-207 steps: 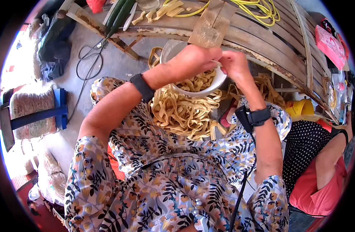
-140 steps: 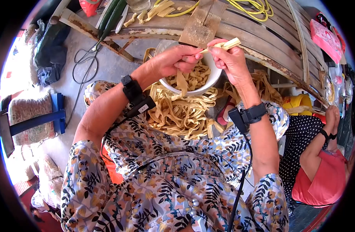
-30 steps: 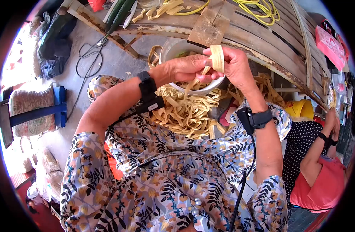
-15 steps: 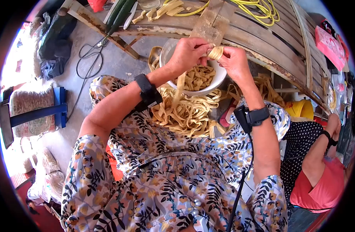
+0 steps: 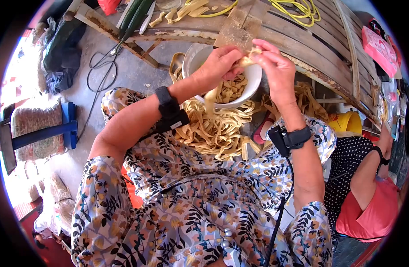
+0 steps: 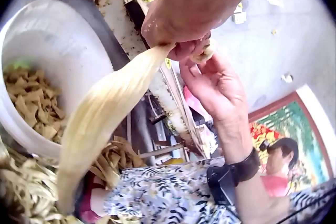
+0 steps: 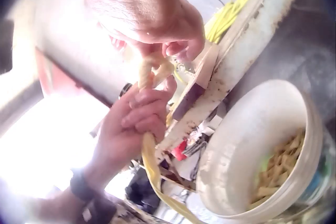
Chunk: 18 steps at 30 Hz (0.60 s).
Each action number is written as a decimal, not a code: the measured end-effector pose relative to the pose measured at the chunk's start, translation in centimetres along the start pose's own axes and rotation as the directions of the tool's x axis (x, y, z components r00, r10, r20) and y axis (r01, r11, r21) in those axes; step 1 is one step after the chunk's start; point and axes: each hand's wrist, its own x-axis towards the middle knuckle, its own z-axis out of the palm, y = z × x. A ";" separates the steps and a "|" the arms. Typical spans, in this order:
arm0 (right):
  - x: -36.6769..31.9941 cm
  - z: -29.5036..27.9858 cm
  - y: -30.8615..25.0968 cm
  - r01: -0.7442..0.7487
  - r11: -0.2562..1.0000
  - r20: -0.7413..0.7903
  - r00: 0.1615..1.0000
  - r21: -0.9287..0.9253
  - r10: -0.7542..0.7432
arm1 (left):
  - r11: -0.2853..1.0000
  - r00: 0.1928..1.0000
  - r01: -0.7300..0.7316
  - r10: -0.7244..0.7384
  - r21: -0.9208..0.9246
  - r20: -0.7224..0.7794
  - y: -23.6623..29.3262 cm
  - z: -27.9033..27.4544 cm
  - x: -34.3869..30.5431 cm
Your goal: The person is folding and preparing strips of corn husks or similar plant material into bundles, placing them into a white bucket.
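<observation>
Above a white bucket (image 5: 253,86), both hands pinch a pale yellow strip (image 5: 248,60) bunched into a small folded knot between them. The left hand (image 5: 217,66) curls its fingers round the strip, whose long tail (image 6: 107,98) hangs below that hand. The right hand (image 5: 278,66) holds the knot's other side with thumb and fingertips; in the right wrist view the knot (image 7: 152,71) shows looped between the two hands. Folded pieces (image 7: 281,169) lie inside the bucket, and a heap of loose strips (image 5: 213,133) lies on the floor beside it.
A slatted bench (image 5: 302,53) with a wooden board (image 5: 240,26), yellow cord (image 5: 302,13) and cucumbers (image 5: 135,18) stands beyond the bucket. Another person in a red top (image 5: 369,209) sits at the right, near a yellow container (image 5: 345,122).
The wide loop seen around the right fingers has become a small knot between the hands. The right hand has turned and its fingers have risen; the strip's tail swings below the left.
</observation>
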 end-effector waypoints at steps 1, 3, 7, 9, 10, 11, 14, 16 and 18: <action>0.3 -0.5 0.1 -0.093 0.985 -0.057 0.993 0.144 0.102 | 0.988 0.997 0.051 -0.043 -0.148 0.060 0.1 -0.1 0.1; 0.9 -1.6 -1.0 -0.217 0.922 -0.163 0.946 0.321 0.279 | 0.961 0.987 0.134 -0.108 -0.242 0.117 0.9 0.2 -0.3; 1.3 -2.6 -0.7 -0.263 0.873 -0.226 0.898 0.412 0.377 | 0.996 0.979 0.074 -0.063 -0.047 0.193 0.8 0.1 -0.2; 1.4 -2.9 -0.5 -0.265 0.873 -0.232 0.895 0.409 0.381 | 0.990 0.962 0.132 -0.117 -0.043 0.245 1.0 -0.4 -0.3; 1.4 -3.0 -0.4 -0.272 0.869 -0.230 0.892 0.413 0.389 | 0.983 0.950 0.158 -0.125 -0.097 0.285 1.0 -0.6 -0.2; 1.3 -3.0 -0.4 -0.282 0.864 -0.227 0.888 0.417 0.399 | 0.971 0.937 0.188 -0.131 -0.151 0.324 0.7 -0.8 -0.1; 1.2 -2.7 -1.0 -0.289 0.872 -0.247 0.881 0.395 0.404 | 0.959 0.903 0.233 -0.151 -0.162 0.403 0.3 -1.8 0.5; 1.3 -2.4 -1.0 -0.309 0.909 -0.222 0.900 0.279 0.374 | 0.988 0.923 0.155 -0.134 -0.029 0.361 0.8 -1.5 0.2; 1.0 -2.0 -1.1 -0.347 0.925 -0.199 0.906 0.153 0.373 | 0.978 0.968 0.004 -0.056 0.207 0.245 1.3 -0.8 -0.6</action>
